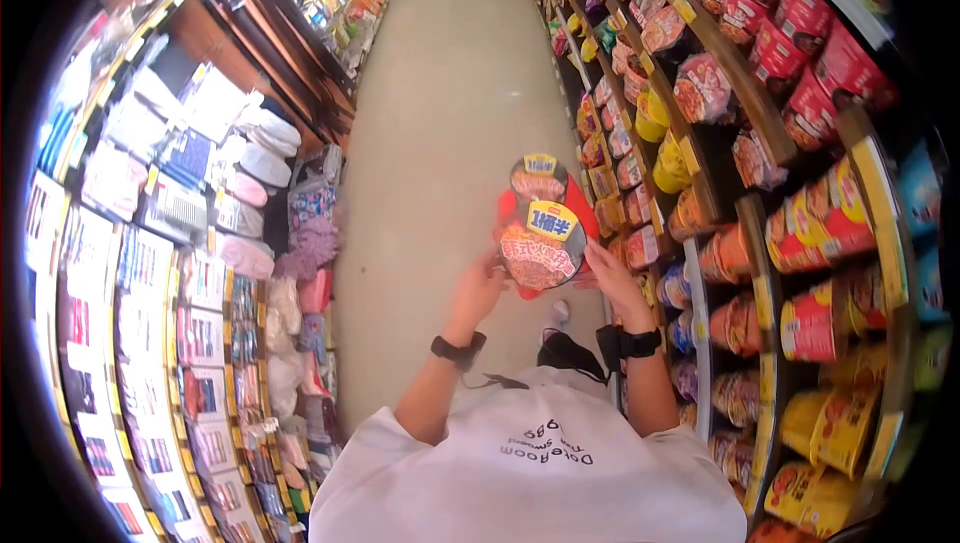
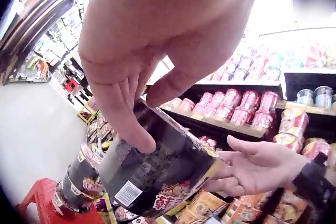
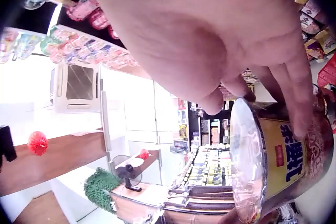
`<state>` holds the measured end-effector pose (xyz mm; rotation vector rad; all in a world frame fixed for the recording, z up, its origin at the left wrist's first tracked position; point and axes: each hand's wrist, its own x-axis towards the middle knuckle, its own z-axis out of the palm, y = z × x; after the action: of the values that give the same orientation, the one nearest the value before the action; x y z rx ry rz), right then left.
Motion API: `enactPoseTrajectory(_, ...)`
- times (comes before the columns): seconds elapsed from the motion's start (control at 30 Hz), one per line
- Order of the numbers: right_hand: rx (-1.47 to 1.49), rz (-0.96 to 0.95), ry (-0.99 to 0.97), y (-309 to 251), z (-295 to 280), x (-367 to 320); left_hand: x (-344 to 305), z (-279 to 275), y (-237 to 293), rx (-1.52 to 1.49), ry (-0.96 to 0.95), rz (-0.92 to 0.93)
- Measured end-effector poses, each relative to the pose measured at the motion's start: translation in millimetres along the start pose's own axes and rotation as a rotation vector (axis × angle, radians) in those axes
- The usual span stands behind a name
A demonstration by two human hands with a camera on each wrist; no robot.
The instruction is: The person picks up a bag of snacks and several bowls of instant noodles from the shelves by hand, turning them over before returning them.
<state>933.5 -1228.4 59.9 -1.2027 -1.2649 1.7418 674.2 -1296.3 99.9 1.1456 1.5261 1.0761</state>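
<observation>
A black instant noodle bowl [image 1: 541,248] with a yellow label and a printed noodle picture is held at waist height, its lid facing up in the head view. My left hand [image 1: 477,293] grips it, with a finger along the black wall and the thumb at its edge in the left wrist view. On the opposite side my right hand [image 1: 617,281] touches the bowl with fairly straight fingers, thumb raised away from it. Beyond it, more noodle bowls [image 2: 79,182] stand stacked on a red stool [image 2: 44,195]. The held bowl's yellow label [image 3: 283,153] faces the right wrist camera.
Shelves of noodle tubs and packs [image 1: 815,318] run close along the right. On the left stands a shelf of boxed goods and slippers [image 1: 245,193]. A pale floor aisle [image 1: 440,103] lies between them. A fan [image 3: 127,174] shows far off in the right wrist view.
</observation>
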Motion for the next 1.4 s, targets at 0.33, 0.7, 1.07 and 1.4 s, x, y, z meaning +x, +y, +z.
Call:
enactPoseTrajectory(0.33,-0.017,0.198,0.012,-77.8,-26.3,146.9,167.7,3.7,18.4,-0.010,-0.104,-0.110)
enactPoseTrajectory(0.7,-0.171,0.074,0.288,-62.0,1.6,195.3,291.8,-31.4,-21.8,0.295,-0.464,-0.123)
enactPoseTrajectory(1.07,0.184,0.097,0.669,-33.0,87.5,168.1,357.0,-31.4,30.8,0.344,-0.968,0.415)
enactPoseTrajectory(1.4,0.055,-0.105,1.324,17.5,126.7,33.6,250.3,29.9,76.2,0.305,-1.287,0.646)
